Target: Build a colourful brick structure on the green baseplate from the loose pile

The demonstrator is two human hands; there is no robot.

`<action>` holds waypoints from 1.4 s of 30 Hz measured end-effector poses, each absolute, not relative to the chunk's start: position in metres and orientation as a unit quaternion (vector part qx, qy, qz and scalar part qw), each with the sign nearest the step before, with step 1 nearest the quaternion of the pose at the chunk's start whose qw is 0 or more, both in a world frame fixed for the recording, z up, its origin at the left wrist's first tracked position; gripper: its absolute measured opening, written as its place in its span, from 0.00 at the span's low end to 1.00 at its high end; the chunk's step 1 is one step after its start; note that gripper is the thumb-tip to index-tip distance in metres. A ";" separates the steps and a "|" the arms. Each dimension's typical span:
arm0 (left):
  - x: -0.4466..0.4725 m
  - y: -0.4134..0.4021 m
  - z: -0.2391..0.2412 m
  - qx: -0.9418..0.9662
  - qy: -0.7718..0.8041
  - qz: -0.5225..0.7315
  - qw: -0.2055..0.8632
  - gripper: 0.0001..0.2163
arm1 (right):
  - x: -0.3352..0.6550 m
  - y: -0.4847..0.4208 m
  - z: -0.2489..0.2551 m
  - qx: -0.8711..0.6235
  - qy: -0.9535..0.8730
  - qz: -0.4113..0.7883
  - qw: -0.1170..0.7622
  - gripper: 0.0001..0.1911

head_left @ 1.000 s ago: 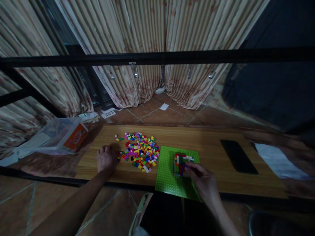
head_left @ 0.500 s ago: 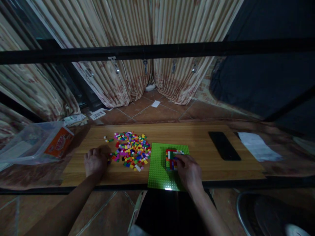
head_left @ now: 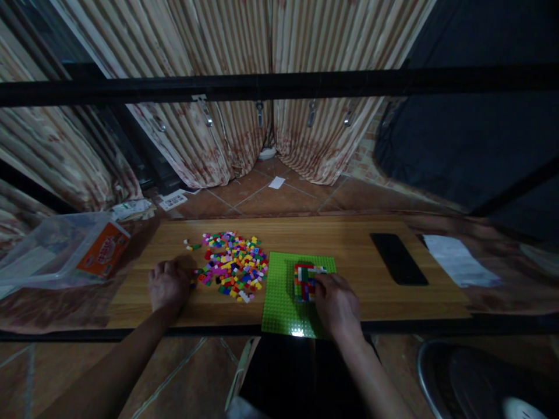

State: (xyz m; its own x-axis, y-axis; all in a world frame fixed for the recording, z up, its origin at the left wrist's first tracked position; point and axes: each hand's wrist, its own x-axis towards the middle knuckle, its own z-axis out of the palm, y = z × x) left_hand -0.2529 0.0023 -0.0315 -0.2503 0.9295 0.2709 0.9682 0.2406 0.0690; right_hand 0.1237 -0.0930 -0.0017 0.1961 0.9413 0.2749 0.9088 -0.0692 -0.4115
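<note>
Red, white, green and blue plastic bricks, joined into a squarish block (head_left: pixel 303 282), meet the curled fingertips of the right hand (head_left: pixel 339 299); whether these pinch a brick cannot be told. The block stands on the far right part of a square, bright green, studded plastic baseplate (head_left: pixel 277 302), so building looks well begun. Left of the baseplate, a large pile of small multicoloured plastic bricks (head_left: pixel 236 265) is left unused. Farther left, the left hand (head_left: pixel 168 285) rests with bent fingers, its grip unclear.
</note>
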 end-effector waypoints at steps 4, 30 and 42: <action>-0.255 0.003 -0.033 -0.610 -0.779 -0.114 0.091 0.20 | 0.120 -0.090 -0.002 -0.725 -0.637 0.023 0.262 0.16; -0.254 0.003 -0.035 -0.604 -0.782 -0.123 0.096 0.19 | 0.131 -0.082 -0.014 -0.699 -0.425 0.299 0.490 0.17; -0.253 0.001 -0.034 -0.609 -0.776 -0.149 0.067 0.19 | 0.127 -0.091 -0.016 -0.671 -0.512 0.246 0.476 0.15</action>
State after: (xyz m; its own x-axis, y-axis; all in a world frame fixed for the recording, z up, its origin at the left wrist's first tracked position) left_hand -0.2527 0.0012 -0.0339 -0.2483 0.9255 0.2860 0.9655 0.2126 0.1503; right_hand 0.1272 -0.0914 -0.0159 0.3535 0.9220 0.1579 0.4531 -0.0211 -0.8912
